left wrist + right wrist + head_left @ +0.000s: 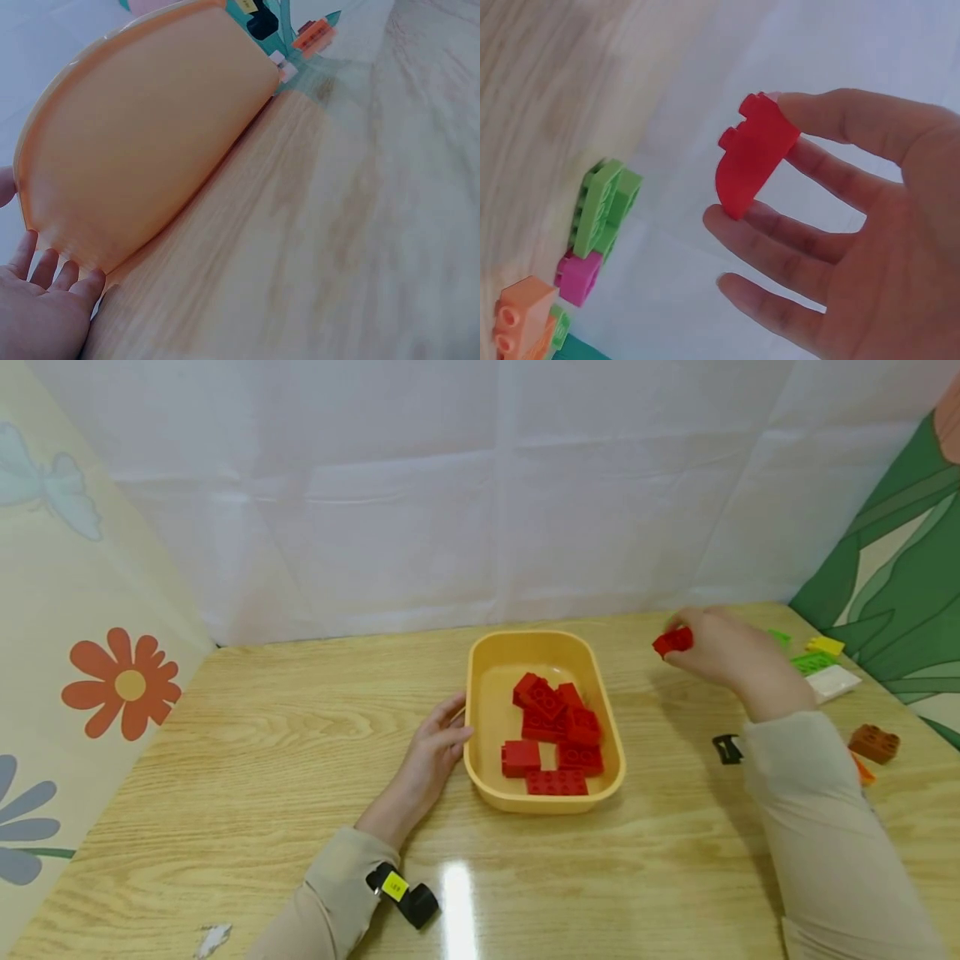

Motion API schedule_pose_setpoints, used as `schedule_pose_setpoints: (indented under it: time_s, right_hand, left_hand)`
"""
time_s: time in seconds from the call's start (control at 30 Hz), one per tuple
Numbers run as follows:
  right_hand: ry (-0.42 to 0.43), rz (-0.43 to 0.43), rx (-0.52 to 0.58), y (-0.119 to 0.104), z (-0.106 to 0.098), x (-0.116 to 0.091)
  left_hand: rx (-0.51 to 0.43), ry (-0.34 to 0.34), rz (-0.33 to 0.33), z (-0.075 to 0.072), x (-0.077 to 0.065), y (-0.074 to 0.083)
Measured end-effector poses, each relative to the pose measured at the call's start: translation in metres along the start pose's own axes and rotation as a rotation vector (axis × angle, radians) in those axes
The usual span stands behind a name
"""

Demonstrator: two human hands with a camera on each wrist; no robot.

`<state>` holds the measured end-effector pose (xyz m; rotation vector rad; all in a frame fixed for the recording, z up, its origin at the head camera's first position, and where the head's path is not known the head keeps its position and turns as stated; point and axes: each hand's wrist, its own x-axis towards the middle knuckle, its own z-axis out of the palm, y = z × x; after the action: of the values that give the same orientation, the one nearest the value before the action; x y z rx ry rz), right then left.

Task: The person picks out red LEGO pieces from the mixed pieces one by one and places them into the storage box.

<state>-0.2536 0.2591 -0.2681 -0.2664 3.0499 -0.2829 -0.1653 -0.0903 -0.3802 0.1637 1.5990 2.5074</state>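
A yellow plastic bin (480, 777) stands on the wooden table with several red toy bricks (543, 727) inside. My left hand (431, 752) holds its left side, thumb at the rim and fingers against the outer wall. In the left wrist view, the fingers of the left hand (49, 304) meet the bin wall (150, 127) low down. Right of the bin, my right hand (712, 647) is raised over the table, pinching a red brick (672, 642). The right wrist view shows this red brick (754, 154) with a rounded end and studs, between thumb and fingers.
At the right lie green bricks (813, 662), a yellow brick (825, 646), a white piece (834, 682) and a brown brick (874, 743). A black piece (726, 749) is near the right sleeve. A magenta brick (579, 277) shows in the right wrist view. White cloth (360, 527) hangs behind.
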Motion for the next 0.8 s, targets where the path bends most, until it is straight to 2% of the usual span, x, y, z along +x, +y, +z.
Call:
schedule_pose_setpoints:
  time_s: [0.37,0.63,0.8]
  right_hand:
    - [-0.002,-0.106,0.025,-0.019,0.001,-0.002]
    - [-0.026,-0.246,0.175,-0.038,0.009,0.002]
    - [-0.033,-0.295,0.189,-0.047,0.012,0.002]
  left_hand:
    - [0.001,-0.001,0.001,0.0,-0.001,0.001]
    - [0.002,0.001,0.004,0.0,-0.002,0.001]
    - [0.002,-0.003,0.009,0.0,-0.002,0.001]
